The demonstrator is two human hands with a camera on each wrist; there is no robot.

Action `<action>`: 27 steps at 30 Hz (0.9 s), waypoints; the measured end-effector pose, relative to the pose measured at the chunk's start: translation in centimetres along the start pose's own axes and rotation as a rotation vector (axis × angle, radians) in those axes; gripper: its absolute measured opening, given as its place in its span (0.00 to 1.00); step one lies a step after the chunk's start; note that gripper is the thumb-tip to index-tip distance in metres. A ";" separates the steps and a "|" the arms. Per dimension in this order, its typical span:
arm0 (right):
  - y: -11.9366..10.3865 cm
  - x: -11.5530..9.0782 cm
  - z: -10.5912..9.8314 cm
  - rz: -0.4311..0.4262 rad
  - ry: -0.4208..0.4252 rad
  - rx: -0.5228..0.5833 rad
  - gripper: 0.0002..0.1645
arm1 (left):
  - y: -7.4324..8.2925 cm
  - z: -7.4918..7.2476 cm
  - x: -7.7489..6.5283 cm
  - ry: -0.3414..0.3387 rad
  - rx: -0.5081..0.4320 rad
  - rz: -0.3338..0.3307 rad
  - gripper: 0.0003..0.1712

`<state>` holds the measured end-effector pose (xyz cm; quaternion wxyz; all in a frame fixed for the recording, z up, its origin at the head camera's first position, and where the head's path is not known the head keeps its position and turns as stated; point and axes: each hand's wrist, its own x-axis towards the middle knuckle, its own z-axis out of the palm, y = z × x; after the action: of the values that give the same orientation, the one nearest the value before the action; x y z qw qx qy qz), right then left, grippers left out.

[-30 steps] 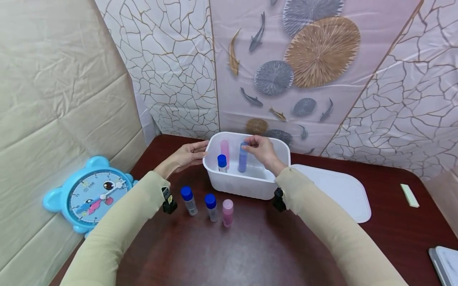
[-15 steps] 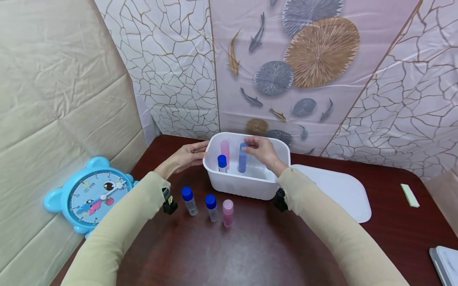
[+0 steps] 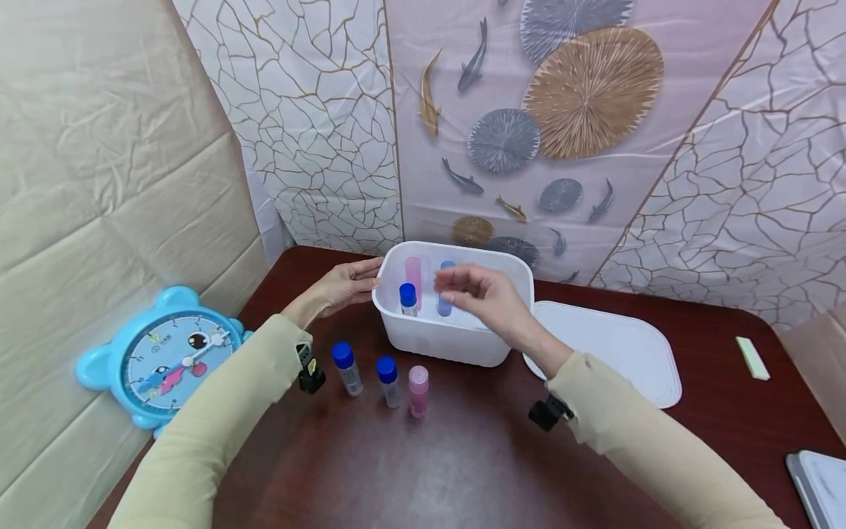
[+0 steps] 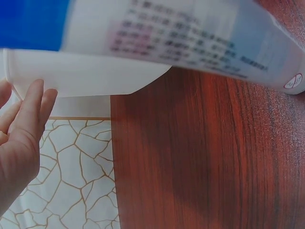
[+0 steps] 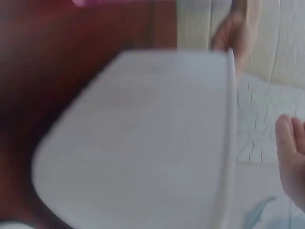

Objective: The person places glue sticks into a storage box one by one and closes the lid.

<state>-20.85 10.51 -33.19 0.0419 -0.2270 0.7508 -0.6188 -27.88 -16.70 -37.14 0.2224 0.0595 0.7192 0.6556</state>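
A white plastic bin (image 3: 443, 338) stands at the back of the table. My left hand (image 3: 340, 290) touches its left rim with extended fingers. My right hand (image 3: 492, 301) hovers over the bin's right half, fingers loosely bent and holding nothing. Partly behind it, a blue bottle (image 3: 445, 306) stands upright inside. To its left in the bin are a pink bottle (image 3: 413, 273) and a clear blue-capped bottle (image 3: 407, 295). Before the bin stand two clear blue-capped bottles (image 3: 347, 367) and a pink bottle (image 3: 418, 391). One printed blue-capped bottle (image 4: 181, 38) fills the left wrist view's top.
A white lid (image 3: 615, 353) lies flat right of the bin. At the left stands a blue animal-shaped clock (image 3: 178, 360). Farther right are a pale green strip (image 3: 753, 358) and a white-and-grey object (image 3: 822, 485) cut by the frame edge. Patterned cloth hangs behind the table.
My right hand has let go of the blue bottle, which stays standing in the bin, and has drawn back right and toward me. The left hand stays at the rim.
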 end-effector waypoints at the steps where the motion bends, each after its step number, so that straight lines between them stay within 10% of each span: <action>1: 0.2 -0.6 0.4 0.003 -0.030 0.024 0.20 | 0.0 0.0 0.0 -0.001 0.000 0.001 0.34; 13: 4.5 -4.8 3.7 0.003 -0.317 0.181 0.27 | -0.1 0.0 0.1 0.000 0.004 -0.003 0.33; 27: 5.6 -5.1 4.4 0.008 -0.353 0.094 0.22 | -0.2 0.0 0.2 -0.001 -0.009 -0.004 0.34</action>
<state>-16.36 9.24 -40.60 0.1859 -0.3269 0.7030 -0.6036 -28.00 -16.62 -37.38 0.2244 0.0577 0.7162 0.6583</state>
